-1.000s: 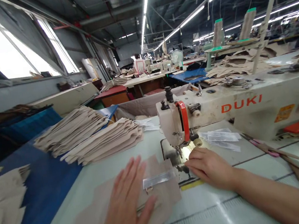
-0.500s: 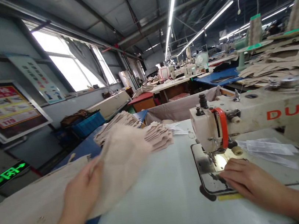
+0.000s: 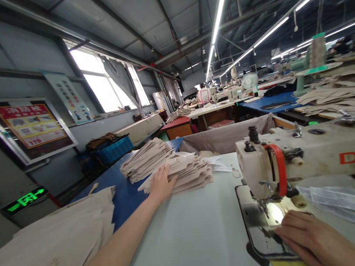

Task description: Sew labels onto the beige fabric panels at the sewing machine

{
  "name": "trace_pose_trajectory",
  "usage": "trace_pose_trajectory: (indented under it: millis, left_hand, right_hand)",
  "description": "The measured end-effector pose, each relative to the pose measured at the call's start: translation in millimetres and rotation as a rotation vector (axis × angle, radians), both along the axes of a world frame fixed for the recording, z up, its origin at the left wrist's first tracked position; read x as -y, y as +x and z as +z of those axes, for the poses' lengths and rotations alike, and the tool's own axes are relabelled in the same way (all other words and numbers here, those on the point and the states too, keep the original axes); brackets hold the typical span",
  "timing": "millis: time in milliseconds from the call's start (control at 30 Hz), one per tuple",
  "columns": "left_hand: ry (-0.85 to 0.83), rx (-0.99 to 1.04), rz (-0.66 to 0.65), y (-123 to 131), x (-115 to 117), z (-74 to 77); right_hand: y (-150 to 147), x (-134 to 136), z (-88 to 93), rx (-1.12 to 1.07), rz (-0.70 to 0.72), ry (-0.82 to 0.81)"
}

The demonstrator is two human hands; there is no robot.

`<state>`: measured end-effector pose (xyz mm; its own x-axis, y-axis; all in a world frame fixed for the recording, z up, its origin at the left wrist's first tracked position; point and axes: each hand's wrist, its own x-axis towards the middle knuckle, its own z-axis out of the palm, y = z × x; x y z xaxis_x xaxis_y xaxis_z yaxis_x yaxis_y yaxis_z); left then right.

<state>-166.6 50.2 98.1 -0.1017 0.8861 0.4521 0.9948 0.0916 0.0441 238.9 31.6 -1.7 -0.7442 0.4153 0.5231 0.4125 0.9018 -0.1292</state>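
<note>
My left hand (image 3: 161,183) reaches out across the table and lies on a stack of beige fabric pieces (image 3: 186,173), fingers on its top piece. My right hand (image 3: 307,238) rests with curled fingers on the metal bed of the white sewing machine (image 3: 299,155), just below the lit needle area (image 3: 272,212). I cannot make out anything held in it. A second beige stack (image 3: 146,159) lies behind the first, on the blue surface (image 3: 124,193).
A large heap of beige fabric (image 3: 49,252) lies at the near left. Clear plastic sleeves (image 3: 342,200) lie right of the needle. A grey cloth bin (image 3: 224,135) stands behind the table. Other tables, machines and fabric piles fill the hall beyond.
My left hand carried a beige piece off to the left, let it go, and now stretches forward onto the stack. The view turned left. My right hand stayed at the machine bed.
</note>
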Motion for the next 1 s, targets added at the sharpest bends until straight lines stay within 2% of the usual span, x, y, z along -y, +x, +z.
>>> trace_pose_trajectory:
  millis: [100, 167, 233, 367, 467, 567, 767, 867, 1000]
  left_hand:
    - [-0.019, -0.044, 0.044, -20, 34, -8.6]
    - [-0.033, -0.076, 0.08, -36, 70, -10.7]
    - [-0.035, -0.105, 0.137, -56, 116, -10.7]
    - [-0.023, -0.133, 0.323, -98, 213, -8.6]
    - [-0.069, -0.127, 0.391, -115, 260, -11.5]
    - [-0.105, -0.107, 0.365, -116, 274, -17.9]
    - [-0.099, -0.051, 0.336, -108, 264, -16.5]
    - [-0.087, -0.027, 0.344, -113, 265, -13.8]
    - [-0.084, 0.001, 0.34, -124, 269, -17.8]
  right_hand:
    - [1, -2, 3.7, -0.071, 0.027, 0.115]
    - [2, -4, 4.5, -0.115, 0.052, 0.195]
    - [2, -6, 1.9, -0.143, 0.066, 0.24]
    - [4, -9, -10.8, -0.138, 0.04, 0.171]
    - [7, -11, -18.8, -0.121, 0.038, 0.116]
    - [8, -12, -20.2, -0.119, 0.042, 0.151]
    - [6, -8, -9.6, -0.156, 0.051, 0.186]
    - [5, -6, -5.9, -0.155, 0.044, 0.197]
    - [6, -8, -8.1, -0.155, 0.058, 0.212]
